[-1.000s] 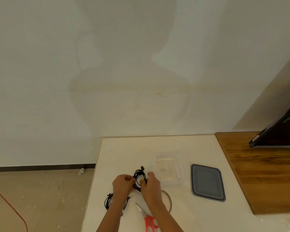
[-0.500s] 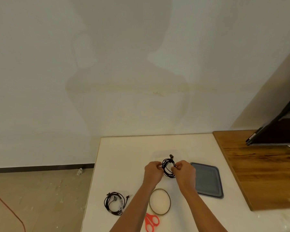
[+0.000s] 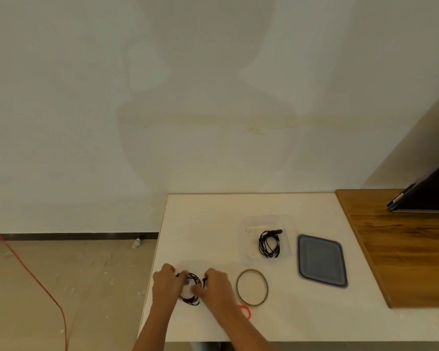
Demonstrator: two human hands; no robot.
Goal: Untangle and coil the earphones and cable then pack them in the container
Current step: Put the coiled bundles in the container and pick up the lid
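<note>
1. Nearest: the red scissors handle [image 3: 246, 311] shows past the right forearm, clear of the work.
2. Left hand [image 3: 165, 283] and right hand [image 3: 218, 285] each grasp one side of the black cord bundle [image 3: 192, 291] at the tabletop's [image 3: 203, 231] near edge.
3. Advice: pinch all loops together before lifting and keep the loose ends tucked in. Avoid snagging the thin ring [image 3: 266, 287] just to the right.
4. The grey lid [image 3: 321, 260] lies off the container.
5. Farthest: the clear container [image 3: 288, 224] stands open with a coiled cord [image 3: 269, 244] inside. There looks to be room on its left half.
</note>
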